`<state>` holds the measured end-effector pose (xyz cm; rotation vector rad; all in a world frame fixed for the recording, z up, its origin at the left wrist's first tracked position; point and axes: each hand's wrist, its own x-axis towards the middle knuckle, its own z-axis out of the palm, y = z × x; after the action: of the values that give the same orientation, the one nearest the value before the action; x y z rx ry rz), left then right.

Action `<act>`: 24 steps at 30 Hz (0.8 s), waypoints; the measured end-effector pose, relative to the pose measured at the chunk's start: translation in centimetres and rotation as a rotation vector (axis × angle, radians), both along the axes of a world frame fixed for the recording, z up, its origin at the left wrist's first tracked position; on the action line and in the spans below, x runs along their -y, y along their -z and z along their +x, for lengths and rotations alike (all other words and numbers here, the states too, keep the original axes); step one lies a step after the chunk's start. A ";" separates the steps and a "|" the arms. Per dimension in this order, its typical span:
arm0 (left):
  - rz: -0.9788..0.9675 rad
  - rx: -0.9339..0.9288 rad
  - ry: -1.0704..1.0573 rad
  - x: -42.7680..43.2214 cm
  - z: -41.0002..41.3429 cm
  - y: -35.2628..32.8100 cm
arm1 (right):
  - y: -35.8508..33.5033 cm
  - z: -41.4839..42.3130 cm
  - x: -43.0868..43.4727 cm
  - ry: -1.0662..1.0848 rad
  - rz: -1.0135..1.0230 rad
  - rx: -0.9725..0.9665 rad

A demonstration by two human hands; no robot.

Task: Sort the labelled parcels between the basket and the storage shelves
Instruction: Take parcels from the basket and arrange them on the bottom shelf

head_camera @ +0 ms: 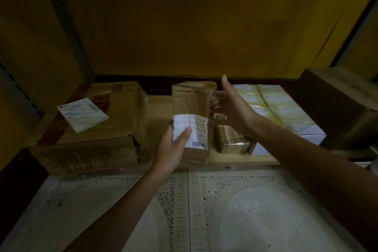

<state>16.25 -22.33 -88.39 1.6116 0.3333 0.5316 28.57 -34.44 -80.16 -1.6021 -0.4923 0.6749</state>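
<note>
**Head view: tall brown taped cardboard parcel (192, 104) at the wooden shelf (159, 106)**

The left hand (171, 149) wraps its fingers round the lower end, thumb on the white label (197, 129), probably to keep it readable. The right hand (233, 108) steadies the far side. Whether those fingers grip is hidden. The parcel is held at the shelf's front, beside a large cardboard box (106, 125).

Fingertips of the right hand (231, 112) behind the parcel (192, 104); its label (197, 129) print blurred, unreadable.
</note>
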 end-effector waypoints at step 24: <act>0.903 0.021 0.021 0.3 -1.9 1.7 | 6.4 -0.1 0.8 0.229 -0.051 -0.140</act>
<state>14.39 -22.65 -90.12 2.4696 0.0429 0.7379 28.51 -35.28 -86.51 -1.6158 -0.1868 0.6239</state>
